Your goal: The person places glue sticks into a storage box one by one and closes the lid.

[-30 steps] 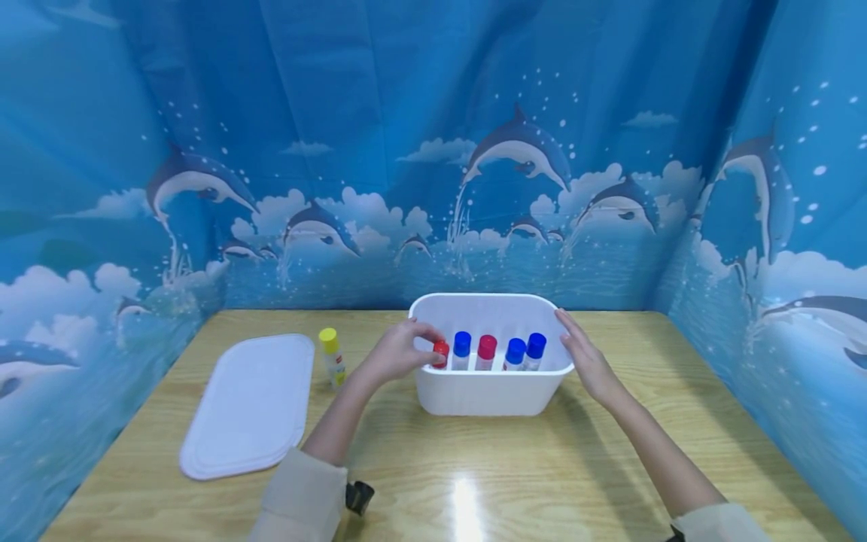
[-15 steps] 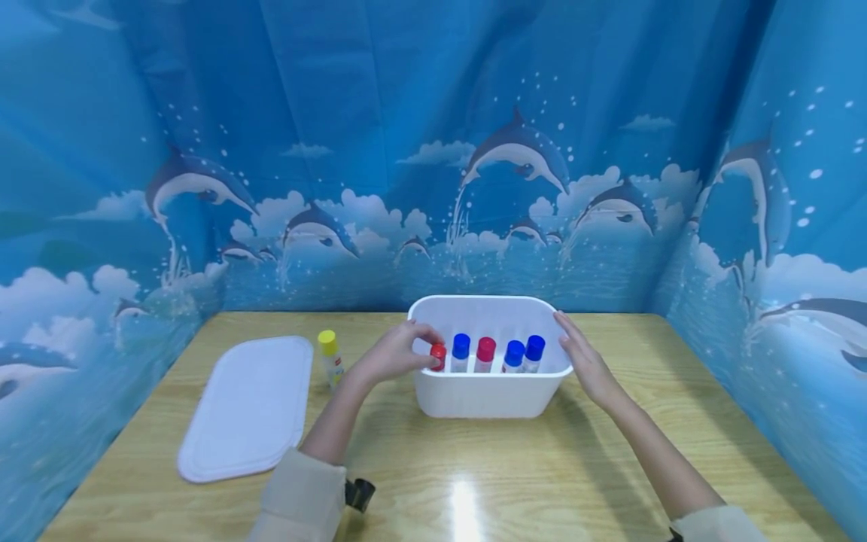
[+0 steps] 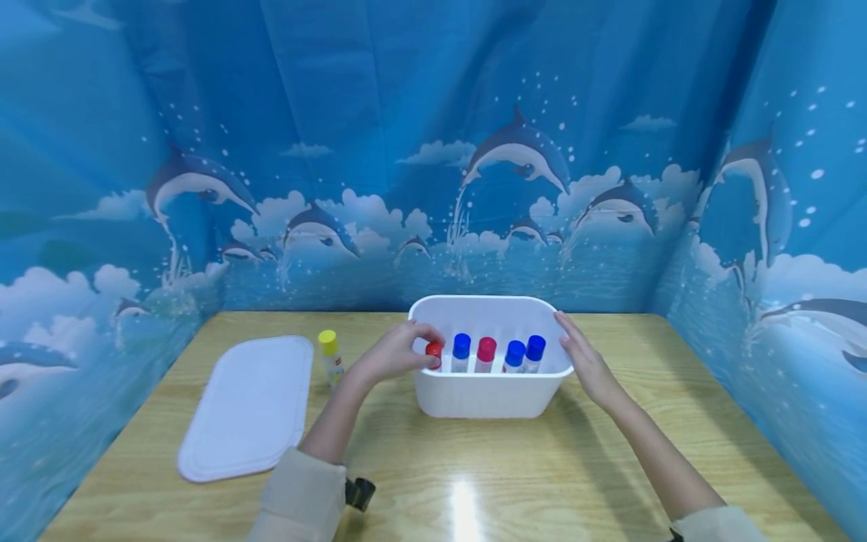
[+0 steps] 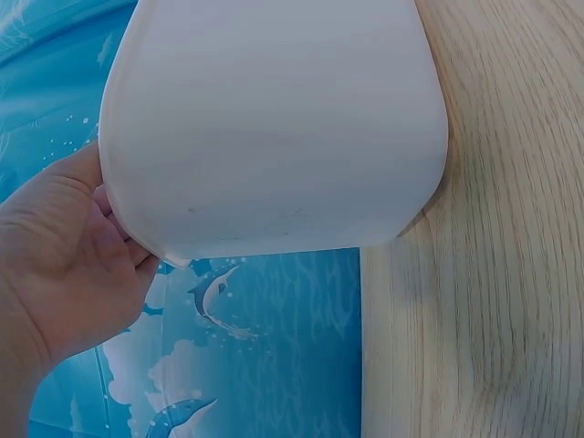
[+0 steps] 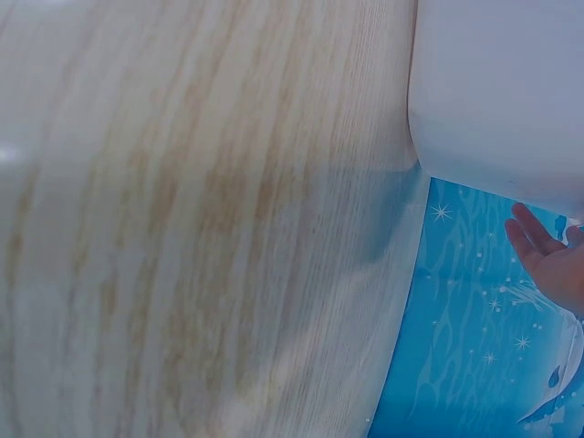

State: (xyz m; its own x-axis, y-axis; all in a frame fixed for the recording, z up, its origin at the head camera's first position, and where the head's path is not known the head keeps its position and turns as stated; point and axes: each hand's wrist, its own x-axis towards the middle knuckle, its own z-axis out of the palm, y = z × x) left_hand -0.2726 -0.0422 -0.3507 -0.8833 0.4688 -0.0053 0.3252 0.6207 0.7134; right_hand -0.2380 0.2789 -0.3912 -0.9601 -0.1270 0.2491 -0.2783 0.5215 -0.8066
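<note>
Tube with red cap (image 3: 434, 351) sits leftmost inside the white bin (image 3: 478, 397), your left hand (image 3: 391, 353) pinching its cap between fingers, your right hand (image 3: 591, 366) resting straight fingers at the right rim.

Your bin (image 3: 484, 397) looks like white plastic, smooth and more satin than shiny, with a few tiny dark marks on the outer wall in your left wrist view. The lid (image 3: 247, 410) reads as the same smooth plastic. Caps (image 3: 486, 348) on your glue sticks (image 3: 460, 364) look like smooth, slightly glossy plastic too. Your surface (image 3: 576, 470) is wood-grained and glossy enough to throw a bright glare; can't tell if it's real wood. Backdrop's (image 3: 393, 113) printed, creased sheeting, cloth or thin plastic. Your sleeves (image 3: 301, 489) are matt cloth.
</note>
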